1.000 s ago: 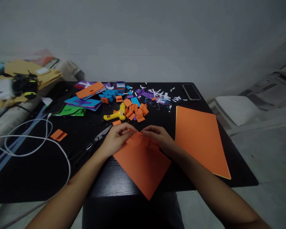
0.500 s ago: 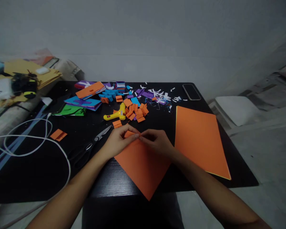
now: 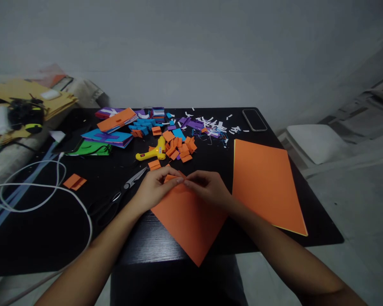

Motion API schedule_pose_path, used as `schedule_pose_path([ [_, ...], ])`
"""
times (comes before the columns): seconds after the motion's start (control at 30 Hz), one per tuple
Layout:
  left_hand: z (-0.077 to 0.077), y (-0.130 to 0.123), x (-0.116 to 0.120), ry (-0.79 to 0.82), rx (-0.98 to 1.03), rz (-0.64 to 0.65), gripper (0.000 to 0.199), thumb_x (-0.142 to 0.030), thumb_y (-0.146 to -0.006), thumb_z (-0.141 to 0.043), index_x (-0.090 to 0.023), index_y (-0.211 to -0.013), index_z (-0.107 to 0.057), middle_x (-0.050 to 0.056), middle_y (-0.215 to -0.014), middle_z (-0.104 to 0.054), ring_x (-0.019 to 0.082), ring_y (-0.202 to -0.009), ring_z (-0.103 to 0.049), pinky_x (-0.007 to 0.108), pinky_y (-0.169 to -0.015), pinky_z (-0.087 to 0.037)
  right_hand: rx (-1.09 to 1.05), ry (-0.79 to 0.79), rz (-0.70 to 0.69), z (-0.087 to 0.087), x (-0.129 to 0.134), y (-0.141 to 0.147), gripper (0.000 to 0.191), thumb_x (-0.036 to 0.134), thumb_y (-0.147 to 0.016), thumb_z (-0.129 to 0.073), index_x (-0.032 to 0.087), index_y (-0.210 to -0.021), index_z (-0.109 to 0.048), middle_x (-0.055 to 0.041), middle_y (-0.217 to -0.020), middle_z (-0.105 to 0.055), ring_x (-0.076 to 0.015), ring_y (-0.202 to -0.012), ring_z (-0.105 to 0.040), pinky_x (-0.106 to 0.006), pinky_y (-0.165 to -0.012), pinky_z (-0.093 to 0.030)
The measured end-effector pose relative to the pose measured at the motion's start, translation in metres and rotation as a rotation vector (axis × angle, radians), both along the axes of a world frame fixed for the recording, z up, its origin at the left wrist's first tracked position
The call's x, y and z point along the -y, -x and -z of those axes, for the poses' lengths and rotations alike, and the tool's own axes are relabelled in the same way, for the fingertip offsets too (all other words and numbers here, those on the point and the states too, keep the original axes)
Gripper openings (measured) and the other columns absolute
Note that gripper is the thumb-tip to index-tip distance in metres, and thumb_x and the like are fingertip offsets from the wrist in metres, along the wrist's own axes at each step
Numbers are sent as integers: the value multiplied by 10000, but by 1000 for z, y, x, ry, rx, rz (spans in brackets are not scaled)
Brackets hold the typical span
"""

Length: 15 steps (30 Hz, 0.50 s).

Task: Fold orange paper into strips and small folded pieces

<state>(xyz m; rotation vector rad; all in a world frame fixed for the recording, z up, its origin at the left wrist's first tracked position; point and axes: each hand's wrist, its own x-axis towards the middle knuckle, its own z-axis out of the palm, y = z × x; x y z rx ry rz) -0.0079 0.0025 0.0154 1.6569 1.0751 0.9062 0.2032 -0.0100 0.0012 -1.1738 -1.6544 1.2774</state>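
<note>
An orange sheet of paper (image 3: 188,225) lies turned cornerwise in front of me, one corner reaching over the table's near edge. My left hand (image 3: 158,189) pinches its far edge between thumb and fingers. Right beside it, my right hand (image 3: 209,187) grips the same edge, and the two thumbs nearly meet. A fold seems to lie under the fingertips, though they partly hide it. Past my hands are a yellow glue gun (image 3: 153,151) and a heap of small folded orange paper pieces (image 3: 181,148). Scissors (image 3: 124,191) with black handles rest left of my left hand.
A stack of orange sheets (image 3: 264,182) is at right, with a phone (image 3: 254,120) behind it. White paper scraps (image 3: 215,126) litter the back. Folded coloured paper (image 3: 110,137) is piled back left. A white cable (image 3: 83,206) loops across the left side.
The view has shifted slightly, so the table things appear a little further left. Both hands keep their pinch on the orange sheet, with hardly any movement.
</note>
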Motion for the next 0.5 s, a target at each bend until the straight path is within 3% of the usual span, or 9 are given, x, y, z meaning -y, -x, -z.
schedule_pose_path([
  [0.2, 2, 3, -3, 96, 48, -95, 282, -461, -850, -757, -179, -844, -763, -1, -663, -668, 127, -560, -537, 244, -525, -384, -54, 85, 15, 0, -4, -1, 250, 445, -862, -730, 196, -862, -756, -22, -791, -736, -162, -710, -642, -285, -660, -472],
  [0.33, 3, 4, -5, 120, 113, -173, 290, -463, -832, -771, -175, -814, -740, -10, -647, -622, 116, -548, -499, 241, -519, -361, -83, 130, 26, 1, -6, -2, 275, 472, -843, -747, 198, -863, -748, -28, -796, -739, -166, -713, -652, -292, -671, -494],
  [0.5, 2, 2, -3, 117, 82, -158, 284, -457, -844, -755, -175, -816, -728, -36, -597, -557, 103, -522, -443, 235, -507, -327, -80, 180, -51, 6, -6, -2, 304, 487, -822, -764, 190, -874, -731, -20, -770, -721, -164, -671, -653, -278, -618, -480],
])
